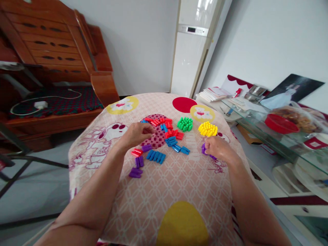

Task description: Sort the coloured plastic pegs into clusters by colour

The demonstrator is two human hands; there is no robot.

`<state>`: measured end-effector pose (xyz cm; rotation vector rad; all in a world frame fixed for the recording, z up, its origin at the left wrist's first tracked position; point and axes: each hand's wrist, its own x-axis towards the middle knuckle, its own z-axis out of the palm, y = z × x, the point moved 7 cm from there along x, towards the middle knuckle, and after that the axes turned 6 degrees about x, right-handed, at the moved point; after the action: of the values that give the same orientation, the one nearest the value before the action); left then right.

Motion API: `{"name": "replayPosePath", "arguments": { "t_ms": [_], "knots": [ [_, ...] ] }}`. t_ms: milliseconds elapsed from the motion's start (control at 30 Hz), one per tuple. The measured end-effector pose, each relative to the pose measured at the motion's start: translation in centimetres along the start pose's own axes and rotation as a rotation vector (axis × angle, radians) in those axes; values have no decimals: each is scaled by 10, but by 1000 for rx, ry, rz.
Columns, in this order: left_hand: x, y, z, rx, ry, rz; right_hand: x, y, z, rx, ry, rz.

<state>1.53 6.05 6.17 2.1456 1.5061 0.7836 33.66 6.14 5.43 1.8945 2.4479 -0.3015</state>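
My left hand (138,134) hovers at the left of the scattered pieces, fingers loosely curled and apart, nothing visible in them. Just beyond it lie red plastic pieces (159,121) in short joined-looking rows. My right hand (219,147) has its fingers pinched at a small group of purple plastic pieces (203,148), which it partly hides. Beyond that hand, yellow pieces (208,128) stand packed upright in a cluster. Green pieces (185,124) form a similar upright cluster to their left. Between my hands lie blue pieces (155,156), more red ones, and purple pieces (135,172) nearer me.
A patterned cloth (179,191) covers the round table. To the right stands a glass-topped cabinet (258,128) bearing papers, a red bowl (281,123) and a plastic bag. A wooden bench (56,68) is at the left, and a white upright unit (191,51) stands behind.
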Motion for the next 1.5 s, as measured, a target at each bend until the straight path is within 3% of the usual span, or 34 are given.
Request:
{"name": "replayPosePath", "arguments": {
  "t_ms": [167, 267, 400, 533, 733, 900, 1100, 1267, 1367, 1500],
  "knots": [
    [-5, -14, 2, 181, -179, -6, 1, 14, 3, -35, 19, 11],
    [-6, -17, 4, 265, -211, -16, -1, 5, -3, 41, 92, -35],
    [-5, -10, 14, 340, -275, 36, -7, -47, -7, 300, 195, -264],
    [-8, -9, 33, 381, -442, 42, -19, -120, 16, 427, 179, -568],
    [-7, -18, 40, 270, -448, 28, -60, -210, 66, 319, 143, -1017],
    [-5, -24, 41, 157, -405, 25, -76, -240, 93, 136, 142, -1120],
    [-5, -25, 41, 107, -443, 5, -72, -237, 93, -2, 163, -1094],
    [-3, -26, 41, 114, -458, 6, -64, -221, 76, 95, 12, -1008],
    [-3, -27, 41, 102, -474, -2, -50, -190, 51, 180, -45, -784],
    [-2, -29, 42, 88, -482, -23, -34, -117, -4, 241, 83, -478]
  ]
}}
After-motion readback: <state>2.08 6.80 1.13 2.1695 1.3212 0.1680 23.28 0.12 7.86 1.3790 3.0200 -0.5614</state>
